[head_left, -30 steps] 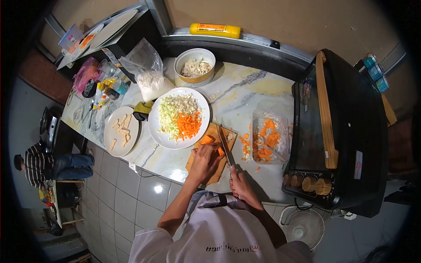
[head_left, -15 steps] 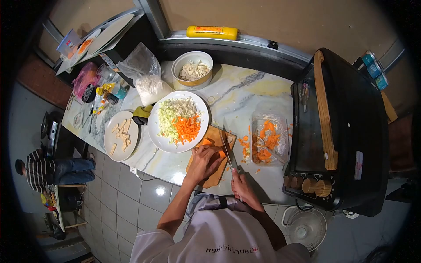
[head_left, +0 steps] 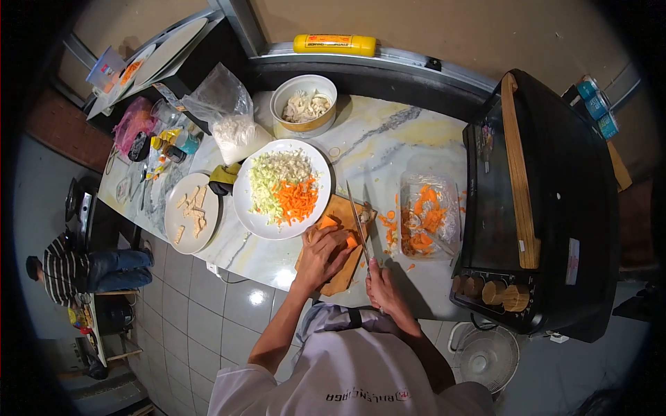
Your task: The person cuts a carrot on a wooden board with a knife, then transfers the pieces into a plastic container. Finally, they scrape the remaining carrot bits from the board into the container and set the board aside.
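carrot (head_left: 327,222) lies in orange lengths on the board (head_left: 341,279), just below the middle of the frame, partly hidden under the left hand (head_left: 321,258). what could go wrong begins right there: the knife (head_left: 356,216) stands just right of the carrot's cut end, close to the left hand, so a slip of the blade, or a piece rolling on its round side, could bring the edge onto a finger. wet-looking orange flesh might make that hold slick. the board lies near the table's lower edge, so a hard push could shift it, and the plate (head_left: 244,216) at its upper left, with orange, pale green and whitish heaps, could be knocked by a stray elbow or a sliding board. as for the fingers, those of the left hand are bent and fairly close together over the carrot, pressing on it; their tips are hard to make out. those of the right hand (head_left: 383,288) are wrapped around the knife's handle, with little gap showing. whether blade touches carrot, i cannot tell. farther right, peelings lie in the tray (head_left: 454,232).
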Motion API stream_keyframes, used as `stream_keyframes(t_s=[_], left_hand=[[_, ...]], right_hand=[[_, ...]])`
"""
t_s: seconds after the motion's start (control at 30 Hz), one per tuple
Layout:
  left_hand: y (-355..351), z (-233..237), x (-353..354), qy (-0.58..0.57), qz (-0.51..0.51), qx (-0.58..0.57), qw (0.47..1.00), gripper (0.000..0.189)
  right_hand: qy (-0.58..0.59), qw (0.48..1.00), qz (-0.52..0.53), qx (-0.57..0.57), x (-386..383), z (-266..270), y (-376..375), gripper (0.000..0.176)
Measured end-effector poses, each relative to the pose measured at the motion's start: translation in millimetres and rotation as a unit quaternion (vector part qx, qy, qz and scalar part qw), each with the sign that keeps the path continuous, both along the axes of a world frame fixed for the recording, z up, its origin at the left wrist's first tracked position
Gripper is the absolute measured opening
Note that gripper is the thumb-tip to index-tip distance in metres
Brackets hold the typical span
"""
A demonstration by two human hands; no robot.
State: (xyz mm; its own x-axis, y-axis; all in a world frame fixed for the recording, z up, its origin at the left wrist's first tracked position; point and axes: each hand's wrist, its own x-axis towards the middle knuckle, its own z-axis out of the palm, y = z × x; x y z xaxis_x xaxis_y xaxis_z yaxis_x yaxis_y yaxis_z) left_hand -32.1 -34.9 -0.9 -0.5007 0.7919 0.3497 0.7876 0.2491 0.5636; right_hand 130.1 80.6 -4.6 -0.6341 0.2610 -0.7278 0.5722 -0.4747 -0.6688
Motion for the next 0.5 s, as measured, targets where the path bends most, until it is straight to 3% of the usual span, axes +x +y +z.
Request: stream_keyframes(t_s=[0.5], left_hand=[[3,-5,-2,-0.001,-0.014,0.012,1.0,0.026]], right_hand=[[-0.039,0.999,0.004,-0.024,-6,-20,-3,0.066]])
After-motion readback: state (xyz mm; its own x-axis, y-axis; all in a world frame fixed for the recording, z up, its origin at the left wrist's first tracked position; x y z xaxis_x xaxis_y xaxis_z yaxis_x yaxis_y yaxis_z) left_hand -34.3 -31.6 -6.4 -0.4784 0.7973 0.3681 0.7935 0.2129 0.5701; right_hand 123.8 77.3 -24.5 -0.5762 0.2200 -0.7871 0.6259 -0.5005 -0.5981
